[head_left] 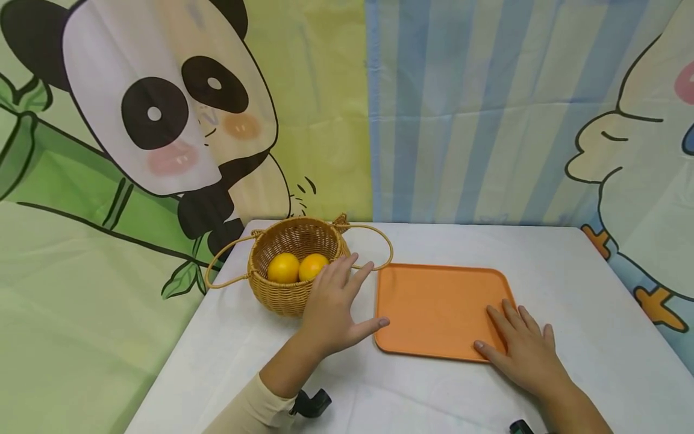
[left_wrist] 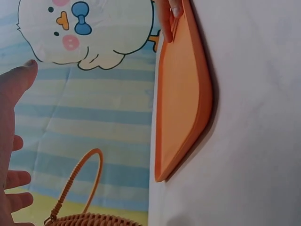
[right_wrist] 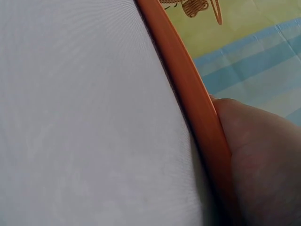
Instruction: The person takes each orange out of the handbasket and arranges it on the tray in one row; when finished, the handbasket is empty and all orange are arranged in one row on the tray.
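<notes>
A round wicker basket (head_left: 279, 296) with two loop handles holds two oranges (head_left: 283, 267). My left hand (head_left: 332, 310) is held with its fingers spread in front of the basket's right side, covering part of it; nothing is in its grasp. In the left wrist view, the fingers (left_wrist: 19, 179) show above the basket (left_wrist: 94, 220). Right of the basket, an orange rectangular tray (head_left: 434, 310) lies flat. Resting on the tray's right front corner is my right hand (head_left: 526, 355), fingers extended over the surface. The right wrist view shows that hand (right_wrist: 263, 155) against the tray's edge (right_wrist: 188, 89).
A white-covered table (head_left: 412, 398) bears the basket and tray. Behind it hangs a cloth backdrop (head_left: 320, 108) with a cartoon panda and stripes. Dark wrist devices (head_left: 313, 402) show at the lower edge near both arms.
</notes>
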`<state>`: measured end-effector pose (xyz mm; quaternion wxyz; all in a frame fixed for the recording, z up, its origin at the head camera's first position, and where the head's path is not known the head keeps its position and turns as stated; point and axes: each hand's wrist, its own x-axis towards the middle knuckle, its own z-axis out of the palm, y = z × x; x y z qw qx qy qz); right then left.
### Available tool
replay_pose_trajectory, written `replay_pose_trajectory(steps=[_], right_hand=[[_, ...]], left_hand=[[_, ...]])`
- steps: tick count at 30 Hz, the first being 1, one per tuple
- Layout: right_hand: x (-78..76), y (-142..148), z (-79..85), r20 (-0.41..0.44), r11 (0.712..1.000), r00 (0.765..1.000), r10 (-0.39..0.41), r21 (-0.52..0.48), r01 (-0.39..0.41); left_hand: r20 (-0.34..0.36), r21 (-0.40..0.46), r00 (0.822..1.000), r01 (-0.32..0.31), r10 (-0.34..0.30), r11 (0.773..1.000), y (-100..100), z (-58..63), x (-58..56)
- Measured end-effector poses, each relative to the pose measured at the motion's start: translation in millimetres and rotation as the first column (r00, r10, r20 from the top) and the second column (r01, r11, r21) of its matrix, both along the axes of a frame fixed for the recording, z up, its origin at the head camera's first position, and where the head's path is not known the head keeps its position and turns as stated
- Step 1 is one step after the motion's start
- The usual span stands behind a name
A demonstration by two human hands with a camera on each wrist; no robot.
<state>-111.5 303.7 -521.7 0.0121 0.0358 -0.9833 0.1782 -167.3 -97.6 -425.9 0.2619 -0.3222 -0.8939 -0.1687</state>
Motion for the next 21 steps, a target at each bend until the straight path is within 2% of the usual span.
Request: replay_pose_trajectory(steps=[4,12,21], right_hand=[[-0.5,1.0,-0.5,0.002,1.0,1.0,-0.002,0.006,0.002],[-0.1,1.7,0.4,0.0,1.0,1.0,-0.002,0.019,0.002],[-1.7,1.6,-1.0,0.001,1.0,1.0,-0.009,0.021,0.009]], left_hand=[[0.0,0.002,1.0,-0.013,0.013,1.0,-4.4,6.0,-4.2],[-0.044,0.007,0.999,-0.03,0.031,1.0,-14.7,19.5,-13.4],[-0.008,-0.015,0.998,-0.069,0.069,0.997,-22.5,27.7,-16.9]])
